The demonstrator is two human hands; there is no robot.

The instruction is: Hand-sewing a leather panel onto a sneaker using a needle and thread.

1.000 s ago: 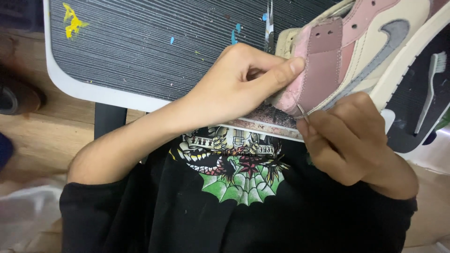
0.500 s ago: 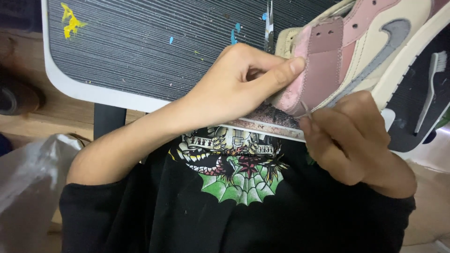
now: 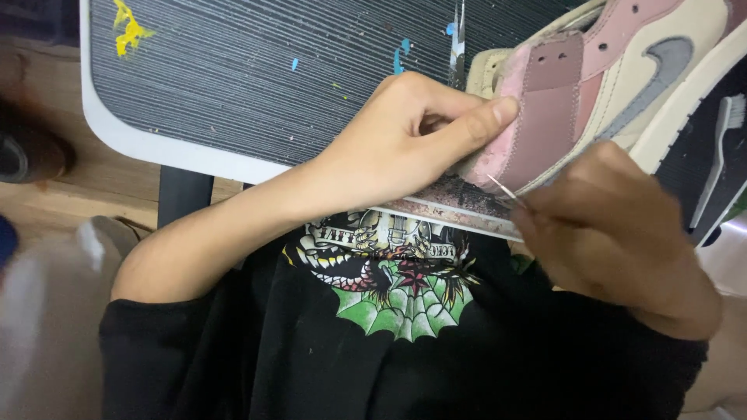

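Sneaker (image 3: 607, 85), pink, maroon and cream, lies on its side at the worktop (image 3: 233, 85) edge; I judge it light, soft in the upper and stiff at the sole (so best held at the heel); my left hand (image 3: 412, 140) clamps that heel, thumb across the maroon strap; my right hand (image 3: 615, 233) pinches a thin needle (image 3: 504, 188) at the sole edge; a white brush (image 3: 720, 148) lies just beyond; my black shirt (image 3: 389, 342) crowds below

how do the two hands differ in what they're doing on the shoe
The left hand lies flat along the pink and cream suede sneaker, thumb pressed on its heel; the right hand is curled below it. The left holds only the sneaker; the right pinches a thin metal needle. Both are bare and work at the heel.
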